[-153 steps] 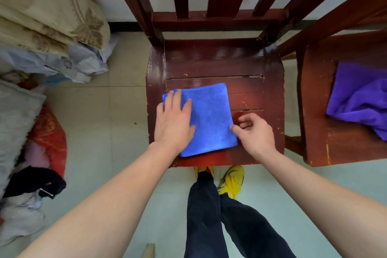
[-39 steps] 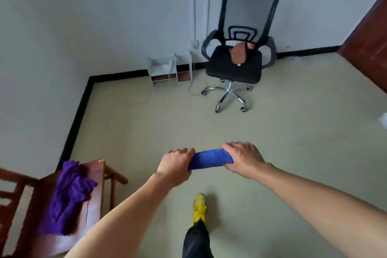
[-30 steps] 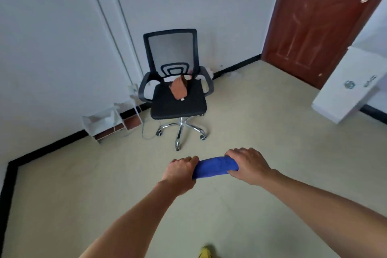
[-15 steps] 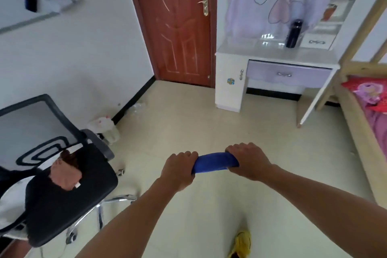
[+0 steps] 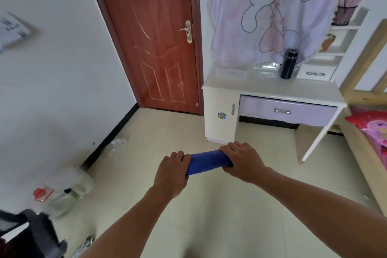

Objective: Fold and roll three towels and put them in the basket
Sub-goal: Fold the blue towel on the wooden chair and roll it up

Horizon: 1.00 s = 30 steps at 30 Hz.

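Observation:
A rolled blue towel [image 5: 209, 162] is held level in front of me, above the pale floor. My left hand [image 5: 172, 170] grips its left end and my right hand [image 5: 240, 160] grips its right end, fingers curled over the roll. Only the middle of the roll shows between the hands. No basket and no other towel is in view.
A white desk [image 5: 270, 94] with a lilac drawer stands ahead to the right, a dark bottle [image 5: 288, 64] on top. A brown door [image 5: 159, 37] is shut ahead. A wooden bed frame [image 5: 368, 148] is at right. A black office chair [image 5: 35, 234] and plastic bottles [image 5: 62, 192] sit at lower left.
The view has swung right from the wooden chair and office chair to the door and desk. The folded towel is now a roll, carried in both hands with the same grip.

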Available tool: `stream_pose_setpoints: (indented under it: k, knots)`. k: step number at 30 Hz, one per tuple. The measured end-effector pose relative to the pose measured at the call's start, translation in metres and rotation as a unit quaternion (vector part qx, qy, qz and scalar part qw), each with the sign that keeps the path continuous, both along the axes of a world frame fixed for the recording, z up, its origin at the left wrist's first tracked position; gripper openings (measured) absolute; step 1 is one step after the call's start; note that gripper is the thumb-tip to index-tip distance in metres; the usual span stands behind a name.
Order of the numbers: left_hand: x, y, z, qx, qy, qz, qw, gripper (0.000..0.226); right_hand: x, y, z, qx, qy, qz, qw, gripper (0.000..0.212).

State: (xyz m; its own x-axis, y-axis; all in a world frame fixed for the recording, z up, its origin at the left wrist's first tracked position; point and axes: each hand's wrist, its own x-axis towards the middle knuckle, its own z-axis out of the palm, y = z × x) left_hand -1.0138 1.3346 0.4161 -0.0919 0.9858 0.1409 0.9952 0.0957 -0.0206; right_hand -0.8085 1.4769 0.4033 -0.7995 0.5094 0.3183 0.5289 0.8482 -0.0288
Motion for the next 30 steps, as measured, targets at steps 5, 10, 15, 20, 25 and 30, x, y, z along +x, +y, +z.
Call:
stream_pose_setpoints:
  k: [5,10,15,20,25,30]
  knots:
    - [-0.068,0.108,-0.007,0.004,0.016,-0.027,1.000,0.046,-0.059,0.100,-0.006,0.009,0.010,-0.013,1.000,0.041]
    - [-0.134,0.228,0.004,-0.006,0.025,-0.060,0.998,0.039,-0.119,0.204,0.009,0.014,0.023,-0.059,0.998,0.043]
    - [-0.170,0.345,0.014,0.002,-0.004,-0.107,0.994,0.037,-0.142,0.290,0.017,-0.010,0.038,-0.118,0.992,0.041]
    - [-0.175,0.451,-0.003,-0.007,-0.027,-0.135,0.991,0.036,-0.139,0.389,0.002,-0.052,0.042,-0.156,0.985,0.040]
    - [-0.176,0.556,-0.016,-0.031,-0.070,-0.130,0.989,0.034,-0.143,0.490,0.002,-0.142,0.045,-0.171,0.974,0.045]
    - [-0.175,0.671,-0.020,-0.095,-0.293,-0.034,0.951,0.034,-0.148,0.624,0.008,-0.337,0.073,-0.194,0.918,0.048]
